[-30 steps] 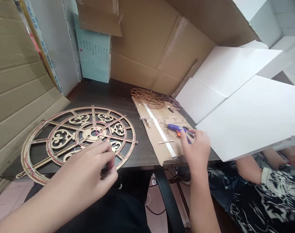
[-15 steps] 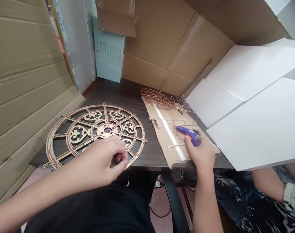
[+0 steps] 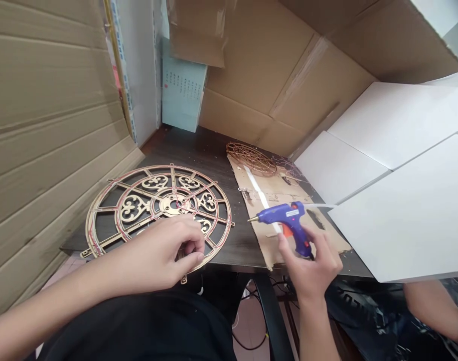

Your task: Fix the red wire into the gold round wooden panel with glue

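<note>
I can read nothing here. The pale green box (image 3: 183,95) at the far end of the surface carries rows of small dark print, too tiny to make out. The label on my glue gun (image 3: 285,216) is a blur as well.

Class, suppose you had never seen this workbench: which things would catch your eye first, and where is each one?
The large gold fretwork wheel lies flat on the dark table, left of centre, with the left hand resting at its near rim. The right hand holds a purple glue gun above a scrap of cardboard, nozzle pointing left towards the wheel. White boards fill the right side.
</note>
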Demonstrator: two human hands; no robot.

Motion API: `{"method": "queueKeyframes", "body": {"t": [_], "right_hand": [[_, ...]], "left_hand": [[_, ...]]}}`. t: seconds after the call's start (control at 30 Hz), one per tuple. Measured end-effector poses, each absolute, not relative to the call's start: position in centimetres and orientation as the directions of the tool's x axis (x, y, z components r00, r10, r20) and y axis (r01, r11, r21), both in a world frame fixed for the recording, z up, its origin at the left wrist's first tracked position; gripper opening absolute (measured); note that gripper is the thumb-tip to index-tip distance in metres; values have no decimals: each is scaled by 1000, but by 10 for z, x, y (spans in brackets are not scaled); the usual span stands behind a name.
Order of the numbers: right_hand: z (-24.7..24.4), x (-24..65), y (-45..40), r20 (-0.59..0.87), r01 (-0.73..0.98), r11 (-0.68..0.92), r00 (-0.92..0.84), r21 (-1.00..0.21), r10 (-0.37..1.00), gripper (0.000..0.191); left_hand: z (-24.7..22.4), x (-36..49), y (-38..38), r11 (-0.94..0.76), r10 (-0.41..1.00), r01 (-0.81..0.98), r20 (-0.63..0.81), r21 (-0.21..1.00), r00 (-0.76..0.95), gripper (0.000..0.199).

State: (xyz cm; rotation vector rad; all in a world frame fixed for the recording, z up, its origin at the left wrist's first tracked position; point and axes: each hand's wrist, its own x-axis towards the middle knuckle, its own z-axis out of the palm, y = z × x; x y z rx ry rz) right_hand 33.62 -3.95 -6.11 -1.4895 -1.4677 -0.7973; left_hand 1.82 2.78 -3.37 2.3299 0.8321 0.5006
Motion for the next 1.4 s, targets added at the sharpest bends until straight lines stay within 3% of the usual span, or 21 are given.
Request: {"method": "queueKeyframes", "body": {"t": [0.13,0.4,1.4], "right_hand": [[-65,315,-47,893,964,245,-23,-99,450,29],[-78,307,-54,890,940,338,-119,-43,441,39],[-84,301,-53,888,916,400,-196,14,417,43]], "left_hand": [[-32,17,28,-593,669,437,112,676,735,18],[-31,17,26,-581,677,429,118,692,727,16],[-30,18,25,-605,668,394,173,692,723,12]]}}
